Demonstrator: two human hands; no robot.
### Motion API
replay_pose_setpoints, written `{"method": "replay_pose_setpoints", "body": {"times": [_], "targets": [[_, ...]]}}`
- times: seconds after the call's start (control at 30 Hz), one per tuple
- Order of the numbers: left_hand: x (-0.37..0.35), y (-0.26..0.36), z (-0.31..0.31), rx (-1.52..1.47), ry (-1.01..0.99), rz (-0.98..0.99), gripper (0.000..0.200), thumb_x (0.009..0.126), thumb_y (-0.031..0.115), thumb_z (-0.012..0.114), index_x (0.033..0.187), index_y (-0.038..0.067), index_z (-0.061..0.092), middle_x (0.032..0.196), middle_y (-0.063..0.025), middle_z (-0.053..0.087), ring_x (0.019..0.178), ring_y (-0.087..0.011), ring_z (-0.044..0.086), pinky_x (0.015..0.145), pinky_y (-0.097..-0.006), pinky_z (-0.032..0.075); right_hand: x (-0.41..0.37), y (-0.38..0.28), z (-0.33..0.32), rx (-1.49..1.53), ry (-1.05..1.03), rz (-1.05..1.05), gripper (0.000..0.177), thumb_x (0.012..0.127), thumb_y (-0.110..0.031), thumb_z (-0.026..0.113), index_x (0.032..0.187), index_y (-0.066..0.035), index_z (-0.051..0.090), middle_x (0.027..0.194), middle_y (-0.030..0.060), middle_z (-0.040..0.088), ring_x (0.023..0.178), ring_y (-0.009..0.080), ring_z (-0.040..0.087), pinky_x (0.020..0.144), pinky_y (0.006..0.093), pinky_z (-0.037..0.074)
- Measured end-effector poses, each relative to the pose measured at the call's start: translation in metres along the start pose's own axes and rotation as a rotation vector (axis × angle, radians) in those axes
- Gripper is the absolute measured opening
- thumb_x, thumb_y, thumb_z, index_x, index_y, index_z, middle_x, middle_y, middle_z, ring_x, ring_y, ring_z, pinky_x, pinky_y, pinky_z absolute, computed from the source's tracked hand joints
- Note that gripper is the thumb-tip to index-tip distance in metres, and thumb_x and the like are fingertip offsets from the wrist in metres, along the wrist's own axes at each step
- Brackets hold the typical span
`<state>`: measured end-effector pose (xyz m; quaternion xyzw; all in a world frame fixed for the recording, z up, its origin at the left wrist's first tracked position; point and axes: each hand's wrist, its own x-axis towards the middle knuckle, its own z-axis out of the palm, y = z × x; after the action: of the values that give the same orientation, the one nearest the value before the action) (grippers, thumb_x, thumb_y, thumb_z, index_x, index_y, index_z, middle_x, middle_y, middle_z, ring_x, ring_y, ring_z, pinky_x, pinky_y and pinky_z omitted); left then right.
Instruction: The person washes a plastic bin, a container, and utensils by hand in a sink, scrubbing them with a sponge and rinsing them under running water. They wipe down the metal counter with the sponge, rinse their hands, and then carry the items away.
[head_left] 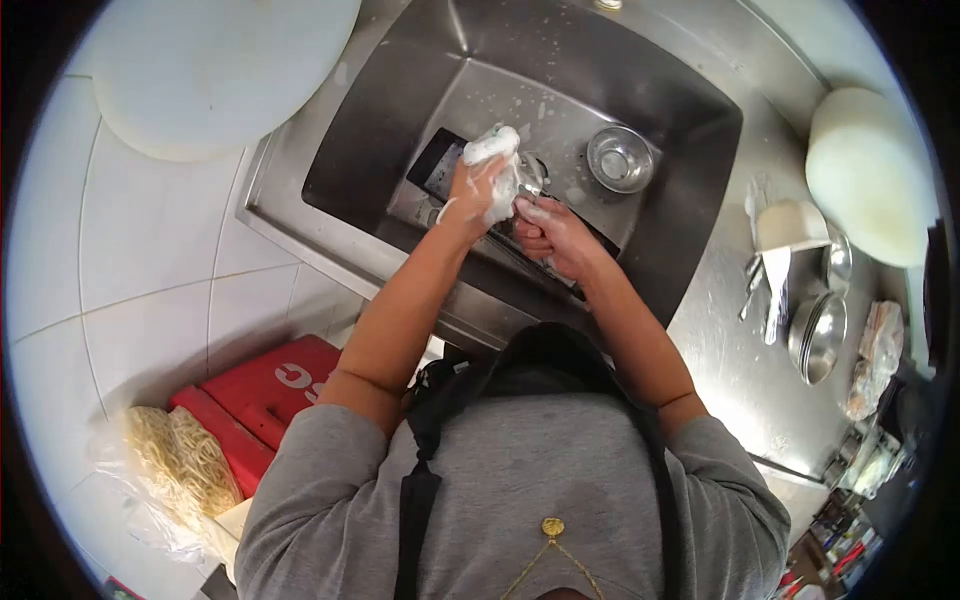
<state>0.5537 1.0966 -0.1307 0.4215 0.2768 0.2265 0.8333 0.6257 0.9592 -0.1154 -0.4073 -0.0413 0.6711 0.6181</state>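
Note:
My left hand (473, 195) is closed on a foamy white sponge (491, 148); foam hides much of it, and suds coat the fingers. A shiny metal utensil (533, 174) touches the sponge side, its rounded end partly covered by suds. My right hand (556, 236) is wrapped round the utensil's handle, close beside the left hand. Both hands are over the sink (520, 85). Beneath them lies a long black object (436, 160), mostly hidden by the hands. A small metal bowl (620, 158) sits on the sink floor to the right.
On the right counter are a white scoop-like piece (790, 226), several utensils, stacked metal bowls (818, 338) and a pale round board (868, 175). Another large white round board (215, 75) stands at upper left. A red box (270, 390) and bagged noodles (180, 460) are at lower left.

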Motion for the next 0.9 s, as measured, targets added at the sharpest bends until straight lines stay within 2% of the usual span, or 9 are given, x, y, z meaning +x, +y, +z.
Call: {"method": "replay_pose_setpoints", "body": {"times": [0.2, 0.23, 0.37, 0.47, 0.5, 0.6, 0.73, 0.83, 0.9], "targets": [[-0.02, -0.019, 0.05, 0.045, -0.023, 0.018, 0.028, 0.085, 0.016, 0.061, 0.108, 0.001, 0.057, 0.093, -0.0063, 0.063, 0.082, -0.0158, 0.062, 0.062, -0.0272, 0.048, -0.034, -0.016, -0.013, -0.058, 0.226, -0.219, 0.008, 0.089, -0.014, 0.057, 0.084, -0.009, 0.053, 0.066, -0.0044, 0.047, 0.05, 0.0037, 0.036, 0.044, 0.0184, 0.026], [-0.031, -0.011, 0.056, 0.045, -0.205, -0.019, 0.031, 0.084, 0.016, 0.061, 0.11, 0.001, 0.056, 0.095, -0.0078, 0.062, 0.084, -0.0173, 0.062, 0.067, -0.0282, 0.05, -0.036, -0.017, -0.012, -0.122, 0.322, -0.28, 0.006, 0.088, -0.011, 0.058, 0.085, -0.007, 0.055, 0.068, -0.0036, 0.05, 0.051, 0.0043, 0.038, 0.044, 0.0185, 0.027], [-0.028, -0.031, 0.058, 0.023, -0.294, 0.024, 0.061, 0.078, -0.004, 0.062, 0.131, 0.006, 0.034, 0.095, -0.0077, 0.06, 0.085, -0.0179, 0.06, 0.077, -0.0301, 0.051, -0.047, -0.014, -0.023, -0.402, 0.508, -0.548, 0.01, 0.085, -0.009, 0.061, 0.084, 0.0, 0.064, 0.07, 0.0004, 0.06, 0.056, 0.0063, 0.049, 0.049, 0.0231, 0.036], [-0.052, 0.013, 0.09, 0.305, -0.275, 0.047, 0.053, 0.075, -0.005, 0.063, 0.124, 0.006, 0.046, 0.097, -0.0073, 0.061, 0.084, -0.0192, 0.061, 0.078, -0.0303, 0.05, -0.043, 0.006, -0.043, -0.458, 0.575, -0.611, 0.012, 0.084, -0.007, 0.061, 0.078, 0.003, 0.063, 0.067, 0.0048, 0.061, 0.055, 0.0108, 0.052, 0.05, 0.0284, 0.039], [-0.033, -0.007, 0.068, 0.384, -0.351, 0.286, 0.036, 0.074, -0.002, 0.065, 0.109, 0.003, 0.058, 0.095, -0.0073, 0.064, 0.083, -0.018, 0.063, 0.077, -0.0299, 0.05, -0.042, 0.014, -0.05, -0.452, 0.587, -0.63, 0.013, 0.084, -0.006, 0.061, 0.075, 0.003, 0.062, 0.066, 0.0069, 0.061, 0.055, 0.0128, 0.053, 0.05, 0.0303, 0.04], [-0.017, 0.011, 0.068, 0.903, -0.483, 0.366, 0.028, 0.073, 0.003, 0.065, 0.101, 0.001, 0.061, 0.092, -0.0091, 0.067, 0.082, -0.0166, 0.064, 0.075, -0.03, 0.05, -0.074, 0.003, -0.036, -0.888, 0.654, -0.461, 0.016, 0.082, -0.005, 0.061, 0.068, 0.003, 0.058, 0.061, 0.0143, 0.059, 0.053, 0.023, 0.053, 0.052, 0.0348, 0.042], [-0.016, 0.022, 0.077, 1.059, -0.576, 0.441, 0.02, 0.075, 0.007, 0.061, 0.092, -0.001, 0.066, 0.084, -0.0078, 0.069, 0.077, -0.0174, 0.065, 0.072, -0.0296, 0.05, -0.081, 0.016, -0.057, -0.978, 0.724, -0.606, 0.018, 0.077, -0.005, 0.061, 0.063, 0.004, 0.053, 0.061, 0.0217, 0.056, 0.058, 0.0357, 0.056, 0.054, 0.039, 0.044], [-0.008, 0.005, 0.066, 0.986, -0.194, 0.415, 0.014, 0.077, 0.006, 0.061, 0.088, 0.0, 0.066, 0.079, -0.0095, 0.068, 0.074, -0.0175, 0.064, 0.064, -0.0311, 0.05, -0.098, 0.007, -0.063, -0.997, 0.784, -0.544, 0.017, 0.075, -0.004, 0.061, 0.063, 0.006, 0.053, 0.065, 0.0246, 0.057, 0.068, 0.0415, 0.059, 0.058, 0.0421, 0.045], [-0.005, -0.002, 0.067, 0.413, -0.124, 0.086, 0.024, 0.079, 0.003, 0.056, 0.102, 0.003, 0.062, 0.081, -0.0072, 0.064, 0.07, -0.0129, 0.061, 0.058, -0.0271, 0.048, -0.104, 0.006, -0.068, -0.958, 0.783, -0.54, 0.016, 0.075, -0.005, 0.06, 0.065, 0.006, 0.054, 0.066, 0.025, 0.057, 0.068, 0.0417, 0.059, 0.059, 0.0423, 0.045]]}}
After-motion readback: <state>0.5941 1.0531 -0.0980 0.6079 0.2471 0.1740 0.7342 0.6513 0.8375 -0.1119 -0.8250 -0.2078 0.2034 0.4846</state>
